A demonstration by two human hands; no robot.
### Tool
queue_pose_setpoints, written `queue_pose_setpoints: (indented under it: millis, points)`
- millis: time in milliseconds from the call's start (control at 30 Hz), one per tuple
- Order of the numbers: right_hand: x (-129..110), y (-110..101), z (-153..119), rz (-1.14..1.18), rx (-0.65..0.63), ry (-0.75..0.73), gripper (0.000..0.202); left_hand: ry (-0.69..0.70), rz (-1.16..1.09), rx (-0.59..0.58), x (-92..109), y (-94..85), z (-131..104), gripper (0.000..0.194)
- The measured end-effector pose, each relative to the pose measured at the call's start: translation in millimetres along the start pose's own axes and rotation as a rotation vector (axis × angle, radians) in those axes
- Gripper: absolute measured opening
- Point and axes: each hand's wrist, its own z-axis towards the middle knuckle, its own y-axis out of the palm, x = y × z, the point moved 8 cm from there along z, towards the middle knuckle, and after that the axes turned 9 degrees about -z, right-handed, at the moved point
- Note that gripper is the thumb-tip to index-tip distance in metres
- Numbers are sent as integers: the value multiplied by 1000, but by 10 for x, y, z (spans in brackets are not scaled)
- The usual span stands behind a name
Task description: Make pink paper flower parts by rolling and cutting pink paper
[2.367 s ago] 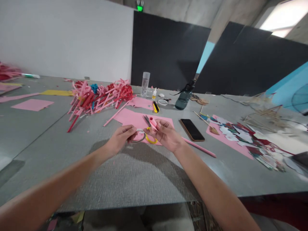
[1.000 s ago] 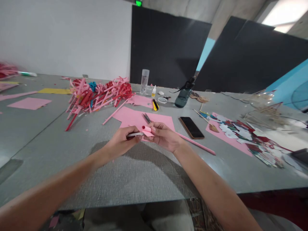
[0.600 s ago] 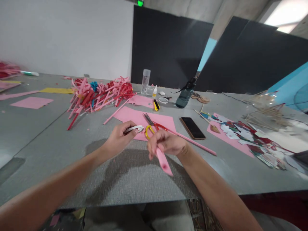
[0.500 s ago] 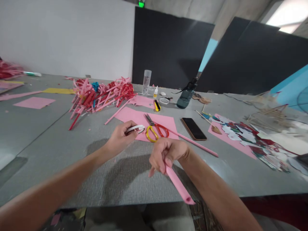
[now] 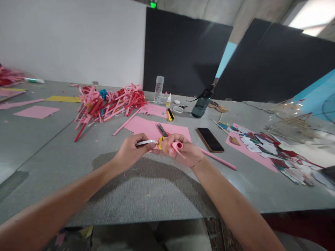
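Observation:
My left hand (image 5: 134, 150) pinches a white strip or roll of tape (image 5: 145, 142) that points toward the right hand. Close beside it, my right hand (image 5: 180, 150) is closed round a rolled pink paper tube (image 5: 178, 145), whose open end faces the camera. Scissors (image 5: 161, 130) with a yellow handle lie on a pink sheet (image 5: 180, 130) just behind the hands, partly hidden by the right hand. From behind that hand a long thin pink paper stick (image 5: 222, 162) runs out to the right.
Pink and red curled strips (image 5: 112, 103) are heaped at back left. Behind the sheet are a yellow cutter (image 5: 170, 115), glue bottle (image 5: 169, 100), clear cylinder (image 5: 158, 89) and dark bottle (image 5: 201, 104). A phone (image 5: 210, 139) and paper scraps (image 5: 261, 148) lie right.
My right hand has moved up beside the left, and the pink tube has turned from pointing down and right to pointing its end at the camera. The left hand has barely moved.

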Motion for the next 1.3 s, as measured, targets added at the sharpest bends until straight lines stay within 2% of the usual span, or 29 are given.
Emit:
queue_pose_setpoints:
  millis: [100,233,500,733,867,1133,1300]
  points:
    - [18,-56,-1,-10,29,-9,19,21,89,10,28,-29,-6,38]
    - [71,-111,-15,-35,67,6,22,109,337,7,102,-55,-26,49]
    - [68,-107,-15,56,96,30,23,331,692,-42,210,-80,-30,51]
    - [121,-175,-1,62,144,89,22,437,730,-144,277,18,-96,43]
    - [140,-247,11,43,180,90,22,485,709,-129,331,33,-115,37]
    - [143,-412,39,-195,355,84,23,421,738,-110,253,2,-53,31]
    - [219,-419,-4,-59,373,157,24,408,732,-56,234,-53,-37,33]
